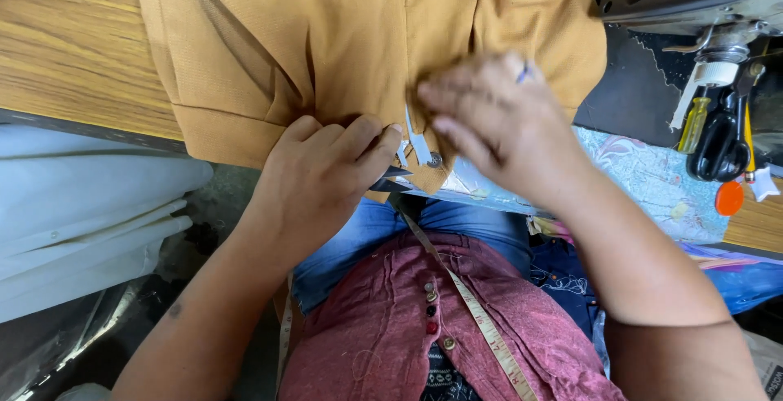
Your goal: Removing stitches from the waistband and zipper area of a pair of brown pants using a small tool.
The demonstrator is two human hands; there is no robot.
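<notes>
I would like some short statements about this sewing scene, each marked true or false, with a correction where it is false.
1. Both hands rest on a mustard garment. True.
2. The garment is bright green. False: it is mustard yellow.
3. A tape measure hangs over the person's red shirt. True.
4. The right hand holds the black scissors. False: the scissors hang at the right, apart from both hands.
5. The left hand lies at the garment's lower edge, beside a metal button. True.
6. The table is glass. False: it is wood-grained.
</notes>
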